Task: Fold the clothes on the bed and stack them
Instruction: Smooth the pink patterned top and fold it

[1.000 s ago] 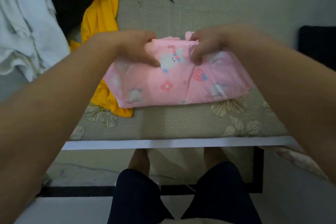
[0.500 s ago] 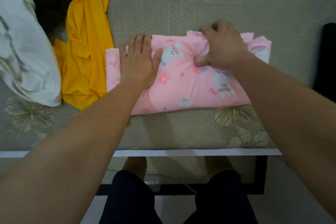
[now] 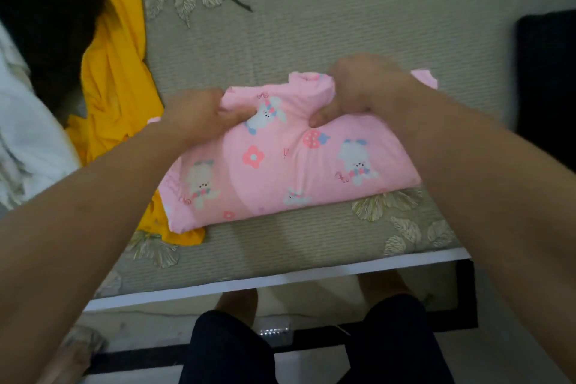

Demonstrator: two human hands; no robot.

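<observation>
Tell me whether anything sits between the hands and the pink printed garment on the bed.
Nothing visible does. The left hand and the right hand both grip the far edge of the pink garment directly. Its left end lies over the yellow garment, which is beneath it, not in the way.

The left hand and the blurred right hand bury their fingertips in the far edge of the pink garment. That garment covers the near end of the yellow garment. The white cloth runs off the left edge, a black item off the right.
</observation>
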